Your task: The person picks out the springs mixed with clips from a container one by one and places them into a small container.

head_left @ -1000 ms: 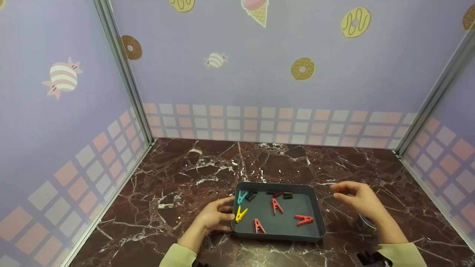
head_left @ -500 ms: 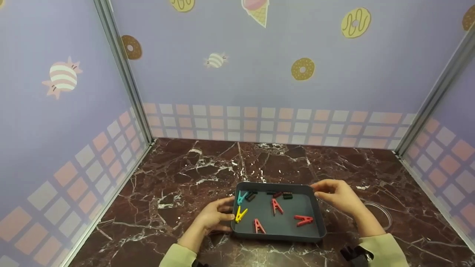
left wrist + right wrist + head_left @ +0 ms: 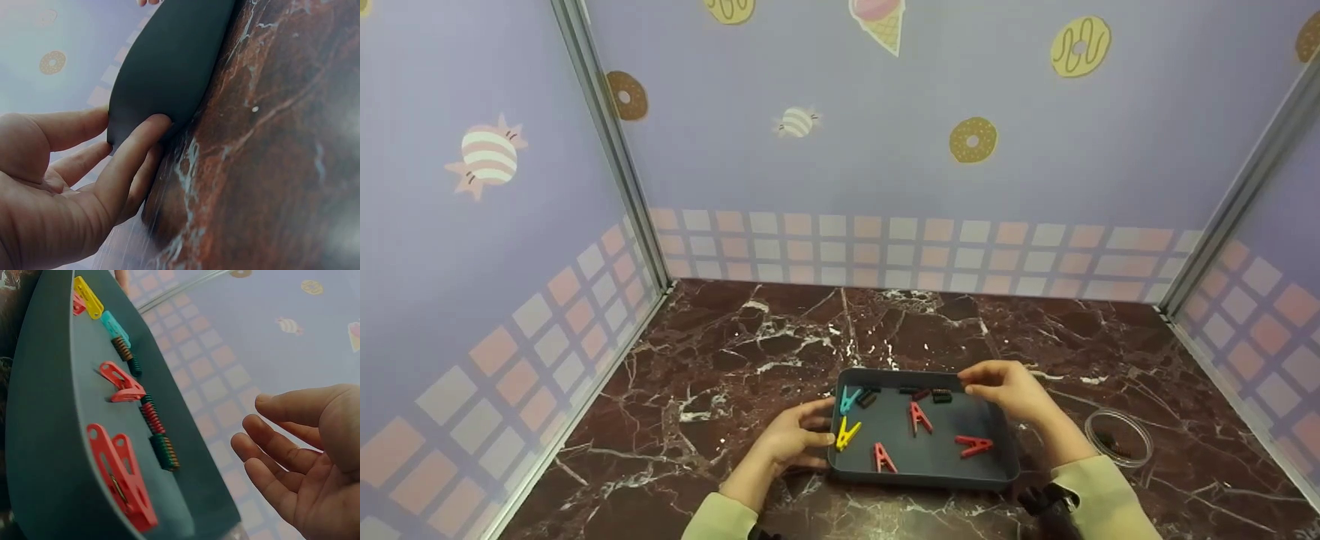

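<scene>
A dark grey tray (image 3: 930, 478) holds a blue clip (image 3: 849, 399), a yellow clip (image 3: 847, 433), three red clips (image 3: 919, 417) and several small ribbed cylinders (image 3: 164, 451) near its back wall. My left hand (image 3: 791, 436) touches the tray's left end; in the left wrist view, the fingers (image 3: 138, 143) lie extended against the outside of the wall. My right hand (image 3: 1011, 391) hovers by the back right corner, fingers slightly bent and apart. Nothing shows between its fingers (image 3: 270, 444) in the right wrist view.
Right of the tray, beside my right forearm, a round clear container (image 3: 1119, 439) stands with something dark visible in it. Patterned walls (image 3: 825, 172) enclose the marbled table (image 3: 750, 337) at the back and on both sides.
My right hand has moved left from above the round container to the tray's back right corner, uncovering the container. The left hand and tray have stayed where they were.
</scene>
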The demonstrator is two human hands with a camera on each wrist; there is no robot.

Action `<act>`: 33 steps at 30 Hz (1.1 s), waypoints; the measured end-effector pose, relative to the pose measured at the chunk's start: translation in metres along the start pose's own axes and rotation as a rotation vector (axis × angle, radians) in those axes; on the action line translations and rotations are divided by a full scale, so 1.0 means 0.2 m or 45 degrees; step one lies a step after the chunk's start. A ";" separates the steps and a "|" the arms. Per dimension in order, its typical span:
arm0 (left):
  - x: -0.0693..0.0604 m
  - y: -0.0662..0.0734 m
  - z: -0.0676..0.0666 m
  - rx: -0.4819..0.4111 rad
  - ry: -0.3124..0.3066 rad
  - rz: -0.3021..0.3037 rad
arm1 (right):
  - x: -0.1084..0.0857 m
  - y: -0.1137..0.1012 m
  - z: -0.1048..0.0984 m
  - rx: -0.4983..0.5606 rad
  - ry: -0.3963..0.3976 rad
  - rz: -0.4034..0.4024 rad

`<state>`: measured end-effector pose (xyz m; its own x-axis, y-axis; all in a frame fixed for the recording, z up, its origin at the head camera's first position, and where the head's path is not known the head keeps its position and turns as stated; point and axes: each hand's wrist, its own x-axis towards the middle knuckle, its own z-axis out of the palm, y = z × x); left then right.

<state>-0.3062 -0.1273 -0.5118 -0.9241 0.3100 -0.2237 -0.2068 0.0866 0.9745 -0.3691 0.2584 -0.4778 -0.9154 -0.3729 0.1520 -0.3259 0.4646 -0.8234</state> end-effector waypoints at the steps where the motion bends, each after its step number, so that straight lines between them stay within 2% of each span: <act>1: 0.00 0.00 0.00 0.002 -0.002 0.002 | 0.01 0.00 0.01 -0.004 -0.003 0.007; 7: 0.01 -0.01 -0.01 0.003 -0.011 0.004 | 0.07 0.03 0.08 -0.032 0.008 0.074; 11: 0.01 -0.01 -0.01 0.003 -0.014 0.008 | 0.09 0.06 0.13 -0.105 0.034 0.099; 18: 0.02 -0.02 -0.01 -0.010 -0.011 0.002 | 0.11 0.08 0.18 -0.223 0.054 0.070; 26: 0.02 -0.02 0.00 -0.022 -0.011 -0.004 | 0.13 0.10 0.21 -0.267 0.024 0.013; 33: 0.01 -0.01 -0.01 -0.018 -0.016 0.001 | 0.14 0.10 0.24 -0.294 0.017 0.036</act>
<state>-0.3089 -0.1282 -0.5150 -0.9201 0.3221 -0.2227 -0.2104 0.0729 0.9749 -0.3897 0.2193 -0.5164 -0.9275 -0.3471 0.1390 -0.3440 0.6466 -0.6808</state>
